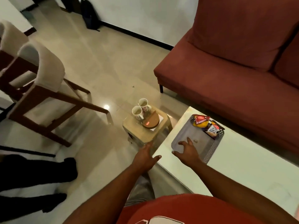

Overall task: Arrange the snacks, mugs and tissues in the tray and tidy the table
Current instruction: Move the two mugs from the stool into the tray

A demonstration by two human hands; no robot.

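A silver tray (186, 131) lies near the left end of the white table (242, 159). Snack packets (207, 126), red, yellow and white, are piled at its far corner. Two white mugs (140, 109) stand on a small beige stool (137, 128) left of the table, beside a round wooden tissue holder (151, 121) resting on white tissues. My right hand (187, 151) hovers over the tray's near edge with fingers spread and nothing in it. My left hand (145, 157) is stretched out flat toward the stool, just short of it, and holds nothing.
A red sofa (234, 62) runs behind the table. Wooden chairs with pale cushions (42, 81) stand at the left on the glossy tiled floor. Dark cloth (32, 175) lies at the lower left. A dark bag (88, 13) leans against the far wall.
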